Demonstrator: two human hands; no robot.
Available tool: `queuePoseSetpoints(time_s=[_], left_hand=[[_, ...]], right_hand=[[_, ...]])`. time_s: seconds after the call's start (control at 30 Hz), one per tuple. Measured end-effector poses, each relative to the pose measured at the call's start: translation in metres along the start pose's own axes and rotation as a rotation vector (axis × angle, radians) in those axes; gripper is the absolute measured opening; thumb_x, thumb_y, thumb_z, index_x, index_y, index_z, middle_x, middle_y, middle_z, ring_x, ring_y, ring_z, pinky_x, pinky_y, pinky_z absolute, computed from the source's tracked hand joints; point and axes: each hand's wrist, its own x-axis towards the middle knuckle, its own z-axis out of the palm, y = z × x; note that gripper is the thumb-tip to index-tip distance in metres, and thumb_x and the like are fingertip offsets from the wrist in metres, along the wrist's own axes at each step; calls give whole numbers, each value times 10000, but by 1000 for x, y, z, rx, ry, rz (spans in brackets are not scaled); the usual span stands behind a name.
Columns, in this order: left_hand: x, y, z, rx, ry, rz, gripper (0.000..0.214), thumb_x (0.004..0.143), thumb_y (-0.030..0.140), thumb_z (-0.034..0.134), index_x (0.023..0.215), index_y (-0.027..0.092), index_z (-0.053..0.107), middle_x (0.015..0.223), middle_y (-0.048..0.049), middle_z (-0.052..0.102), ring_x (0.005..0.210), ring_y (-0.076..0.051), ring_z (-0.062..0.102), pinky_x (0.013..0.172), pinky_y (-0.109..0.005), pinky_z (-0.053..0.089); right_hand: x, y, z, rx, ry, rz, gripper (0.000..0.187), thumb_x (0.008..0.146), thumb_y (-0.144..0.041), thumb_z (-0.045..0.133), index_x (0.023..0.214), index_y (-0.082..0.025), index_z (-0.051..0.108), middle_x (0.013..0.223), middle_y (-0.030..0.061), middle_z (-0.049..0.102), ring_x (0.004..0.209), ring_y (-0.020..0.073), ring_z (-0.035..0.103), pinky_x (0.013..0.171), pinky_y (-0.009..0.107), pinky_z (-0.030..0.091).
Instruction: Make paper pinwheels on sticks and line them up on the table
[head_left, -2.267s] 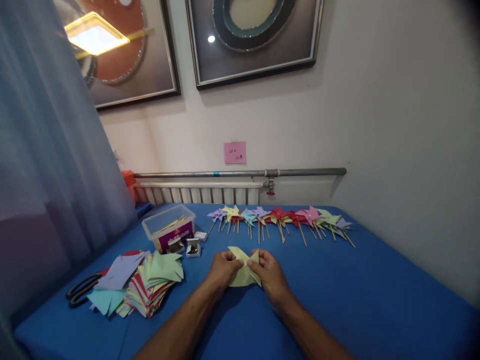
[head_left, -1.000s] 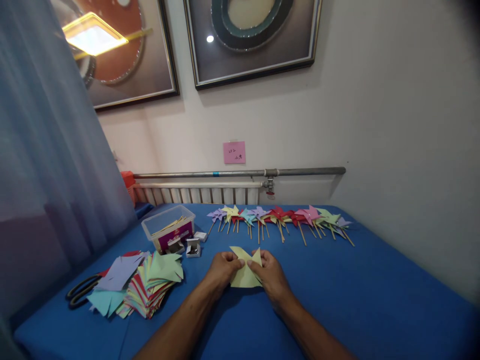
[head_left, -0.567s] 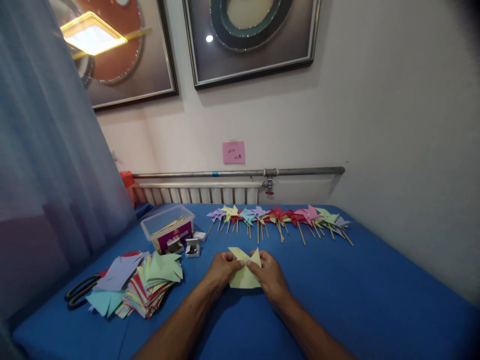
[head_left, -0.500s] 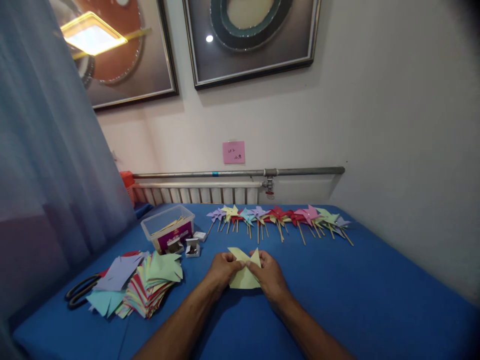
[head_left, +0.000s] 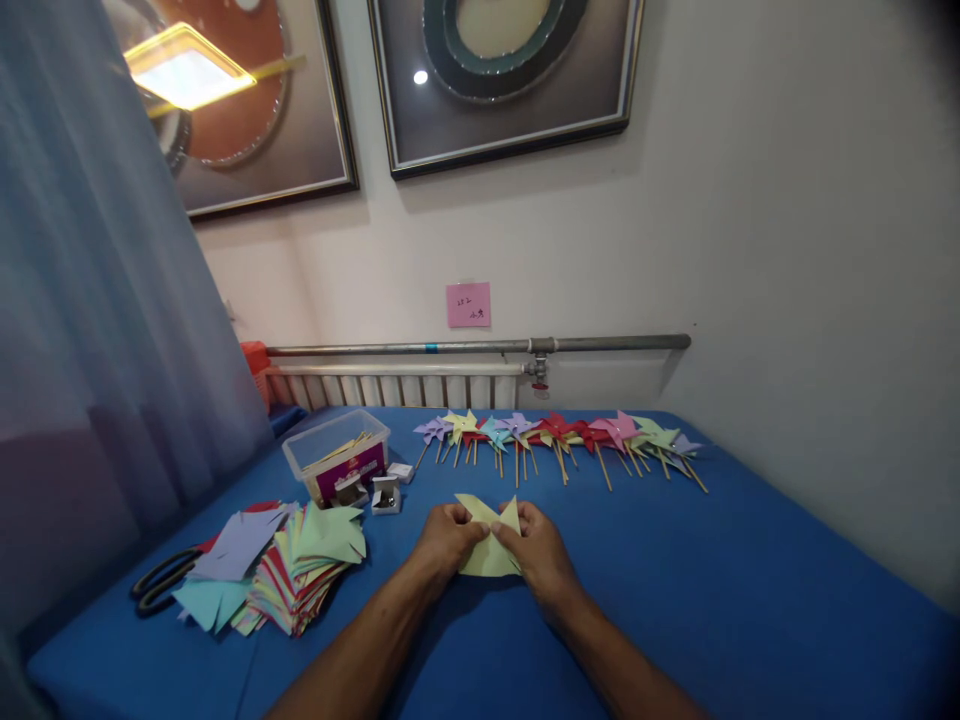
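Observation:
A pale yellow paper sheet (head_left: 489, 560) with cut corners is held up over the middle of the blue table. My left hand (head_left: 448, 537) is closed on its left side, thumb on the front face. On the right side my right hand (head_left: 536, 548) pinches it, its thumb close to the left thumb near the sheet's centre. Two pointed corners stand up above the thumbs. The fingers behind the paper are mostly hidden. To the left lies a fanned stack of coloured cut paper (head_left: 300, 580), with lilac sheets (head_left: 238, 545) and light blue sheets (head_left: 214, 603) beside it.
Black-handled scissors (head_left: 161, 583) lie partly under the paper at left. Behind are a clear plastic tub (head_left: 336, 455) holding thin sticks and small white boxes (head_left: 386, 496). Finished paper pinwheels (head_left: 555, 428) on sticks line the back of the blue table (head_left: 675, 590).
Almost nothing differs. Both hands keep hold of the yellow paper in the same place, and its lower edge looks slightly more curved.

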Motion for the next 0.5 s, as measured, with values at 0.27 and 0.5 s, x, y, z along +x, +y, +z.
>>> queuePoseSetpoints(time_s=[0.27,0.5], left_hand=[[3,10,-13,-128,62,-36,224,597,218,803,630,175,586,539,-11,630,484,-136,546,520,-257,423],[8,10,-25,-212,13,-52,255,578,237,815,658,168,583,583,-33,653,518,-161,583,555,-284,454]], right_hand=[[-3,-11,-9,69,-63,-45,617,732,-459,727,1279,-206,597,893,68,804,723,248,750,672,348,558],[0,-4,-6,111,-217,-39,691,644,-355,829,1295,-243,624,1027,86,792,773,241,744,726,375,564]])
